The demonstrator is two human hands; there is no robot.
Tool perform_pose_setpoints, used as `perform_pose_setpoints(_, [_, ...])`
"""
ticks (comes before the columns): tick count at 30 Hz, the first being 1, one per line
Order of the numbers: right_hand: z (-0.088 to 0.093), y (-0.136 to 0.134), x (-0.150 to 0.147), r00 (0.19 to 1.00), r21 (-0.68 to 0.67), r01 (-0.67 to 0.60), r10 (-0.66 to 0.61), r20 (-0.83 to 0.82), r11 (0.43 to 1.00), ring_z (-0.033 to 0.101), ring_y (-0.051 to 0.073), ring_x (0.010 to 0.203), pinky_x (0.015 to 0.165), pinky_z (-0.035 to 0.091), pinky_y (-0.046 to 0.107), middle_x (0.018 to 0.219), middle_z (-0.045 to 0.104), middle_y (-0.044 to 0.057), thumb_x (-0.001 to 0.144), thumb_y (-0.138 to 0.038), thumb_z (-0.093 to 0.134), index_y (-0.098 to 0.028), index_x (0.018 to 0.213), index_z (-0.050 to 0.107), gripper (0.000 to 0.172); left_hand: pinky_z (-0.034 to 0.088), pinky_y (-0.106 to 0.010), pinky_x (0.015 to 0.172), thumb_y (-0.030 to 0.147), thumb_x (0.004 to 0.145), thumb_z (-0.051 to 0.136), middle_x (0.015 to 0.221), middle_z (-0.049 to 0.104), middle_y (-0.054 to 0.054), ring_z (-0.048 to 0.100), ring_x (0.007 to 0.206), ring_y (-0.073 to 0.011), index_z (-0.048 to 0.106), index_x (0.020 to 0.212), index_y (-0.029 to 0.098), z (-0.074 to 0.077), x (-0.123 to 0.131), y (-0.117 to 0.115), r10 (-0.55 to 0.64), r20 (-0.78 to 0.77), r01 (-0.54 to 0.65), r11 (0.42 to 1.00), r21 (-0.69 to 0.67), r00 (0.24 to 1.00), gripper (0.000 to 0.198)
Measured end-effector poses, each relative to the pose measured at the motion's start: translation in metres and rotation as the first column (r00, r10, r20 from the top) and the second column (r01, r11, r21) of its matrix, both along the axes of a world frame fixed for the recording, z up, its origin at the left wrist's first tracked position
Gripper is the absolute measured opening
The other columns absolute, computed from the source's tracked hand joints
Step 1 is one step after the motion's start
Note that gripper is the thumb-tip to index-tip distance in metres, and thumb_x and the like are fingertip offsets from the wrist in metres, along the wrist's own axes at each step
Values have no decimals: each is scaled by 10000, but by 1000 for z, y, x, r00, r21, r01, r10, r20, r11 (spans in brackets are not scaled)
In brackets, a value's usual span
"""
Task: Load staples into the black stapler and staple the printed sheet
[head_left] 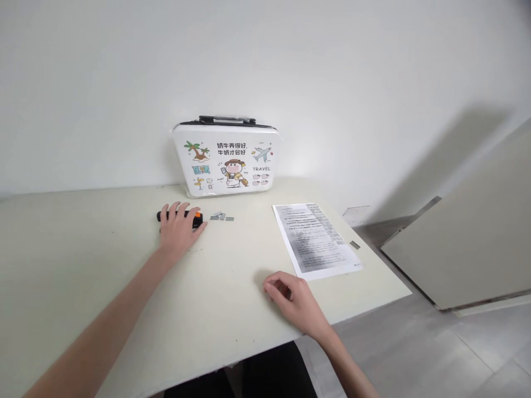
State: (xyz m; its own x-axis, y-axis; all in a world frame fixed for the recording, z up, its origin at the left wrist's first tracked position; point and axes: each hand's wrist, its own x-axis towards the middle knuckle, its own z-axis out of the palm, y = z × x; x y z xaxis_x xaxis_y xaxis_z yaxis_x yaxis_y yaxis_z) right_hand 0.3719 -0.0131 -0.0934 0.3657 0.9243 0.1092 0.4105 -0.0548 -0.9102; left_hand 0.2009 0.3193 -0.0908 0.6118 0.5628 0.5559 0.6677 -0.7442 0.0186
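Observation:
My left hand [178,229] lies over a black stapler [198,220] with an orange part, its fingers bent across the top and the thumb along the near side. Much of the stapler is hidden beneath the hand. Just to its right, several grey staple strips [222,216] are scattered on the table. My right hand [292,301] rests on the table near the front edge, fingers curled in towards the thumb, and nothing shows in it. Beyond that hand is a printed sheet of paper [317,240], lying flat and not touched.
A white case [228,157] with cartoon prints and a black handle stands against the wall at the back of the table [232,298]. One more staple strip [354,245] lies by the paper's right edge. A pale panel [468,237] stands beyond the table's right edge.

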Motion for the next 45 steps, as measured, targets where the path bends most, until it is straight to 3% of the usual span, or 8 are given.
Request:
perform_pose_setpoints(5, [0, -3, 3, 1000, -1, -21, 21, 1, 1000, 648, 162, 733, 643, 487, 266, 834, 736, 17, 1032, -406, 548, -230, 977, 715, 249, 152, -725, 1238, 412, 1033, 483, 1631, 430, -159, 192, 1593, -429, 544, 1500, 239, -1, -7, -19, -13, 54, 13, 1000, 2, 998, 502])
perform_pose_setpoints(11, [-5, -22, 47, 938, 72, 120, -136, 318, 990, 683, 254, 1117, 897, 577, 389, 1271, 712, 99, 1060, -426, 494, -255, 1194, 681, 286, 207, -636, 1275, 403, 1063, 426, 1684, 361, -170, 198, 1610, -373, 427, 1568, 199, -2, -37, -50, -118, 49, 118, 993, -4, 992, 544])
perform_pose_setpoints(15, [-25, -37, 91, 761, 69, 268, -255, 597, 961, 466, 340, 1484, 1189, 422, 563, 1552, 564, 129, 1066, -499, 468, -245, 1440, 588, 468, 276, -601, 1255, 396, 1071, 405, 1654, 420, -144, 260, 1593, -347, 460, 1522, 231, 0, -52, -69, -137, 33, 138, 990, -30, 990, 484])
perform_pose_setpoints(20, [-42, -51, 112, 674, -151, 356, -142, 725, 922, 270, 339, 1605, 1269, 310, 605, 1702, 374, 74, 1105, -548, 308, -241, 1594, 469, 599, 326, -589, 1226, 395, 1073, 391, 1596, 490, -163, 345, 1548, -358, 522, 1439, 205, -1, -56, -74, -157, 33, 158, 987, -33, 987, 433])
perform_pose_setpoints(24, [-39, -60, 89, 615, -213, 355, -57, 786, 910, 280, 307, 1604, 1283, 320, 550, 1709, 349, 45, 1111, -564, 255, -235, 1612, 453, 631, 349, -591, 1207, 394, 1068, 400, 1554, 529, -174, 391, 1516, -369, 572, 1358, 194, -6, -57, -69, -173, 52, 174, 984, -26, 984, 392])
perform_pose_setpoints(33, [-35, -75, -3, 525, -137, 251, -16, 851, 958, 359, 348, 1566, 1197, 465, 537, 1696, 366, 31, 1077, -579, 420, -267, 1605, 466, 615, 378, -577, 1199, 428, 1062, 435, 1489, 584, -132, 454, 1458, -350, 605, 1291, 232, -9, -59, -66, -226, 114, 240, 963, -125, 967, 346])
perform_pose_setpoints(39, [-34, -57, -61, 517, -43, 149, -41, 855, 988, 479, 390, 1488, 1099, 546, 539, 1653, 452, 51, 1053, -560, 496, -269, 1523, 575, 558, 374, -543, 1212, 424, 1067, 455, 1461, 597, -104, 481, 1429, -305, 605, 1270, 242, -10, -60, -68, -273, 175, 307, 928, -213, 946, 311])
perform_pose_setpoints(45, [-29, -27, -118, 572, 14, 35, -32, 819, 999, 528, 419, 1437, 1064, 568, 561, 1600, 532, 88, 1025, -584, 532, -258, 1480, 618, 567, 385, -507, 1208, 478, 1065, 474, 1417, 635, -99, 499, 1413, -300, 630, 1257, 233, -9, -62, -70, -337, 142, 364, 889, -279, 931, 349])
